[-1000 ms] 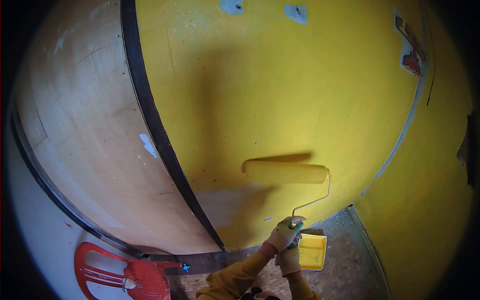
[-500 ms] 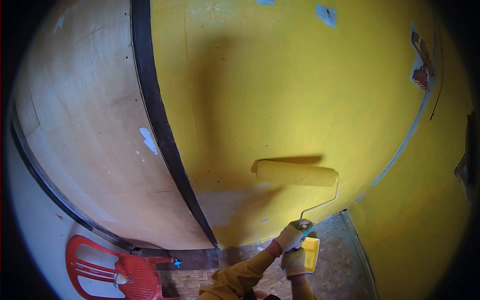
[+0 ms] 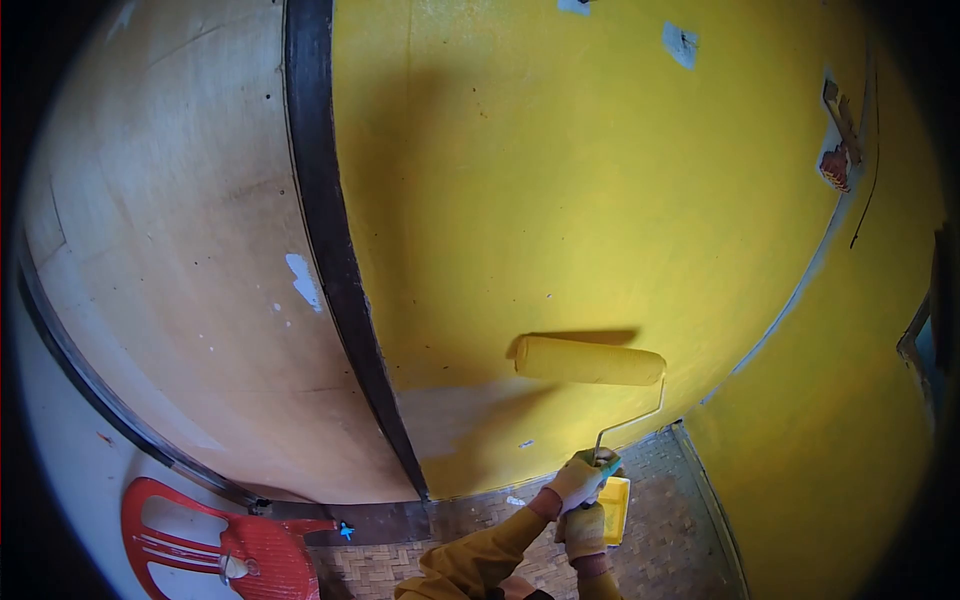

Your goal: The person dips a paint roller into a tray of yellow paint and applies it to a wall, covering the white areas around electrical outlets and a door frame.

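Note:
A paint roller (image 3: 590, 361) with a wide yellow sleeve lies against the yellow wall (image 3: 560, 200), low down, its shadow just above it. Its bent wire frame runs down to a green-tipped handle. My left hand (image 3: 577, 484), in a pale work glove, is closed around the handle near the wire. Below it my right hand (image 3: 583, 530), also gloved, is closed at the lower part of the handle, which is mostly hidden. A yellow paint tray (image 3: 617, 505) sits on the floor just beyond my right hand.
A red plastic chair (image 3: 265, 550) stands at the lower left, with a small blue item (image 3: 346, 530) at its arm. A dark vertical post (image 3: 335, 235) divides the yellow wall from a bare wooden panel (image 3: 190, 270). Woven matting (image 3: 675, 540) covers the floor.
The roller has slid slightly down the wall, with both hands still on its handle. The camera view has shifted a little, moving the post rightward and the chair leftward.

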The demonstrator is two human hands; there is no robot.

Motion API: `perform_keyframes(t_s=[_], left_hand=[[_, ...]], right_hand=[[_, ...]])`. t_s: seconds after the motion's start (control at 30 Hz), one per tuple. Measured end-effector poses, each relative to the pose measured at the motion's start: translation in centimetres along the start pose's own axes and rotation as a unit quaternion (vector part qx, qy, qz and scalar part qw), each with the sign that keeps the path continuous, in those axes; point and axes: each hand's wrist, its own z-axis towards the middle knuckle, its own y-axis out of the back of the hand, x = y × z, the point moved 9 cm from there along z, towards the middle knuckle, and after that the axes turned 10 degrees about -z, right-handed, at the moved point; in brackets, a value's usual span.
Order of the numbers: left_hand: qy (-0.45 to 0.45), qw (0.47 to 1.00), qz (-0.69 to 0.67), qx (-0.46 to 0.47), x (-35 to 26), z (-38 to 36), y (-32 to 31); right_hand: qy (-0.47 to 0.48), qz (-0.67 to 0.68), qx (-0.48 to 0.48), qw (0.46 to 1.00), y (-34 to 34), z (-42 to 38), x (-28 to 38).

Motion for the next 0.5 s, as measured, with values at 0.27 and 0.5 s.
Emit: perform_keyframes(t_s=[0.27,0.5], left_hand=[[-0.096,0.994,0.010,0.046,-1.8,0.4,-1.8],[-0.082,0.991,-0.094,0.042,-2.3,1.4,-3.2]], right_hand=[[-0.011,0.013,-0.015,1.000,4.4,0.8,-0.3],[-0.067,0.237,-0.120,0.962,8.3,1.2,-2.9]])
